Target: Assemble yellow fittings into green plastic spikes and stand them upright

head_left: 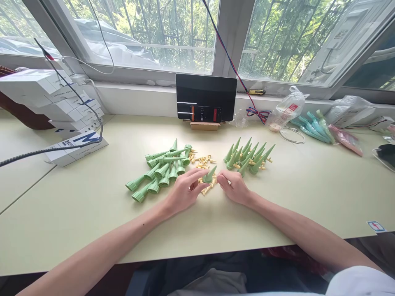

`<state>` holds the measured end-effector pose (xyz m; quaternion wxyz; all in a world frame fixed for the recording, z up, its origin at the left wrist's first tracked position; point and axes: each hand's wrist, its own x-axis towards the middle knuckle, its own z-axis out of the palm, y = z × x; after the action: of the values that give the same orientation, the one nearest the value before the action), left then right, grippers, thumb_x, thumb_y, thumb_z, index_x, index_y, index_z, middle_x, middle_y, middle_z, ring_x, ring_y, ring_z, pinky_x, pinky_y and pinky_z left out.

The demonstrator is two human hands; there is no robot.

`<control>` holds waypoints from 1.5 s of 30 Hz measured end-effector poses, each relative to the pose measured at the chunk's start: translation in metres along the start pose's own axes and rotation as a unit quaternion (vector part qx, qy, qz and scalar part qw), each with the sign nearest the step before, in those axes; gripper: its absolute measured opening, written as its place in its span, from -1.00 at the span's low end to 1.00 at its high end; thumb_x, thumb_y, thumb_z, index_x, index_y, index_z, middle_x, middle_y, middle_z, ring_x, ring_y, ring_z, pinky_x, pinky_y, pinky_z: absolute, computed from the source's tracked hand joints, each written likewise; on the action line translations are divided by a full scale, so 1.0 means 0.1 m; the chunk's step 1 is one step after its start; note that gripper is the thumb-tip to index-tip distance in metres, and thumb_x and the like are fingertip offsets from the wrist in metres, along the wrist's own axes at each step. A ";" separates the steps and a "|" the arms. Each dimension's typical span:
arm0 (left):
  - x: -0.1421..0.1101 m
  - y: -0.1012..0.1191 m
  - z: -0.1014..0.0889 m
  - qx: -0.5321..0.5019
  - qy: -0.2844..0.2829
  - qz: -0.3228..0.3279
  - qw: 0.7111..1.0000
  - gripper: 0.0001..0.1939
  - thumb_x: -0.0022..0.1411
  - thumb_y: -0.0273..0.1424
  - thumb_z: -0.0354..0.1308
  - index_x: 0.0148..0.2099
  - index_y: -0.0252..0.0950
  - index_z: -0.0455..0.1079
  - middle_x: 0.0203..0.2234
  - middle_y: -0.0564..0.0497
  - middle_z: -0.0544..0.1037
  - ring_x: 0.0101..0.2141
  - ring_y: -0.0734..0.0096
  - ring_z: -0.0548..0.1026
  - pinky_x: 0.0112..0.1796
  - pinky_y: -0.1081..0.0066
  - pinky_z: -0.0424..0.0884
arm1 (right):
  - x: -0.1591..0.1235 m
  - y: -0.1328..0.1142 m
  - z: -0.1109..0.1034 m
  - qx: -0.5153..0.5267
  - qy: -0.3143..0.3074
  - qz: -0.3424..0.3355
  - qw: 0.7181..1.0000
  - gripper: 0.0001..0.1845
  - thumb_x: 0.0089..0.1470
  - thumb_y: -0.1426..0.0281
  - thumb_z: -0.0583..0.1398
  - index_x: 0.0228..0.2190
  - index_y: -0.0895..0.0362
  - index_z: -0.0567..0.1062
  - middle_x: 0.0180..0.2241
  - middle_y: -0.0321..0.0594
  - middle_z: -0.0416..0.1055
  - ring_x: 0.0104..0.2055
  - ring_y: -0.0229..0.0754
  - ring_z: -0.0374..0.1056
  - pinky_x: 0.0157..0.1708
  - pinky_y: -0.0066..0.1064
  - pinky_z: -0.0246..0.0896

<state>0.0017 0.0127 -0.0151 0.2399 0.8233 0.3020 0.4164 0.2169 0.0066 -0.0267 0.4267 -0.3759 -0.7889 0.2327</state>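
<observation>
My left hand is closed round the base of a green watering spike, which stands point up between thumb and fingers. Close to the spike's right side, my right hand has its fingers pinched together; what they hold, if anything, is hidden. Under and behind the hands lie small yellow valves. Loose green spikes lie in a pile to the left, their hollow ends mostly facing me. To the right, several spikes stand point up, with yellow valves sticking out of their sides.
A black tablet leans at the back, a phone with a timer before it on a cardboard stand. White boxes are stacked left, with a black cable across them. Plastic bags and a white cable lie right.
</observation>
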 end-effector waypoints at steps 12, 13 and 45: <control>0.05 0.09 -0.01 -0.095 -0.007 -0.132 0.987 -0.69 0.25 -0.34 0.21 0.01 -0.34 0.44 -0.31 -0.03 0.52 -0.60 0.63 0.31 -0.57 0.53 0.28 | 0.05 -0.10 -0.01 0.030 0.049 0.005 0.998 -0.82 0.28 0.26 0.13 -0.25 0.12 0.41 -0.52 -0.35 0.33 -0.56 -0.33 0.24 -0.53 -0.48 0.15; 0.06 0.11 -0.03 -0.113 -0.009 -0.151 0.982 -0.68 0.25 -0.32 0.21 0.02 -0.34 0.43 -0.26 -0.06 0.52 -0.58 0.61 0.34 -0.56 0.53 0.30 | 0.04 -0.10 -0.01 0.036 0.052 0.002 0.998 -0.82 0.25 0.26 0.16 -0.20 0.11 0.40 -0.49 -0.35 0.35 -0.56 -0.34 0.24 -0.54 -0.48 0.17; -0.03 0.04 0.05 -0.004 -0.026 -0.017 1.000 -0.76 0.28 -0.40 0.21 0.00 -0.29 0.44 -0.30 0.00 0.50 -0.57 0.63 0.26 -0.52 0.54 0.29 | 0.02 -0.03 0.03 -0.086 0.074 -0.039 0.993 -0.56 0.33 0.35 0.01 -0.61 0.08 0.08 -0.66 -0.42 0.00 -0.62 -0.35 -0.08 -0.59 -0.46 -0.08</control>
<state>0.0052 0.0070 -0.0168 0.2581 0.8278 0.3076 0.3917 0.2128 0.0059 -0.0251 0.4588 -0.3962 -0.7863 0.1190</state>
